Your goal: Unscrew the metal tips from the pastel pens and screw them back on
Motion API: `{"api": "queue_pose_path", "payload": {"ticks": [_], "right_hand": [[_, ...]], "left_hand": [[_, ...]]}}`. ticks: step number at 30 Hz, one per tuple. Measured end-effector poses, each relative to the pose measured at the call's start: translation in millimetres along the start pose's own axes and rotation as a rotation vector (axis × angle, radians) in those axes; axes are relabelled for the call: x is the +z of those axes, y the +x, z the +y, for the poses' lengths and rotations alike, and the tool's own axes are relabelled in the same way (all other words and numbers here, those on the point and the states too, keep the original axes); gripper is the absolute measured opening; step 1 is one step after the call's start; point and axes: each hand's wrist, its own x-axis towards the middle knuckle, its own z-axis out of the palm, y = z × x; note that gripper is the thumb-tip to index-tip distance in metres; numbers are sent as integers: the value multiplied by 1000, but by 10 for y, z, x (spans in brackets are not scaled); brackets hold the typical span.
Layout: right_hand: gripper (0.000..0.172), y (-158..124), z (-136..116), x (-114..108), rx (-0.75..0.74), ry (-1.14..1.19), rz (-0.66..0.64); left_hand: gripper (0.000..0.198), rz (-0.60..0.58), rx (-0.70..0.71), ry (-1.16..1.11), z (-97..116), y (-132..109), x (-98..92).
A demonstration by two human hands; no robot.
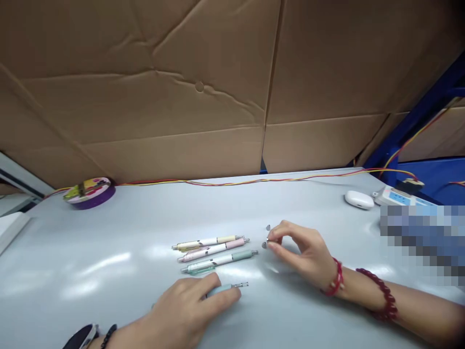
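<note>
In the head view we see four pens at lower centre, and the work on them looks partway along. The blue pen [220,290] is under our left hand [185,308], held low over the table [127,300] between thumb and forefinger, its bare silver end sticking out to the right. Our right hand [303,249], right of centre, has thumb and forefinger drawn narrow at a small silver piece [264,245]; we cannot tell whether they grip it. A second silver piece [268,227] lies loose just above. We judge both to be parts off the pens, so fitting seems unfinished. The yellow pen [209,242], pink pen [214,250] and green pen [220,261] lie side by side, untouched; whether their ends are complete is too small to tell.

A purple round tin [95,198] sits at left, red and yellow wires [218,183] run along the back edge before cardboard [163,106], and a white case [359,199] rests beside a power strip [399,196] at right. None of these blocks our hands.
</note>
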Motion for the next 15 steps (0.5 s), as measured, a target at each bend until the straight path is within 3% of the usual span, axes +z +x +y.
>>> {"api": "queue_pose_path", "payload": {"ticks": [4, 12, 15], "right_hand": [[6, 123, 124, -69, 18, -124, 35], [14, 130, 185, -45, -47, -255, -107], [18, 100, 193, -27, 13, -335, -145]], "left_hand": [[46, 8, 25, 22, -1, -13, -1], [41, 12, 35, 49, 13, -1, -14], [39, 31, 40, 54, 14, 8, -26]]}}
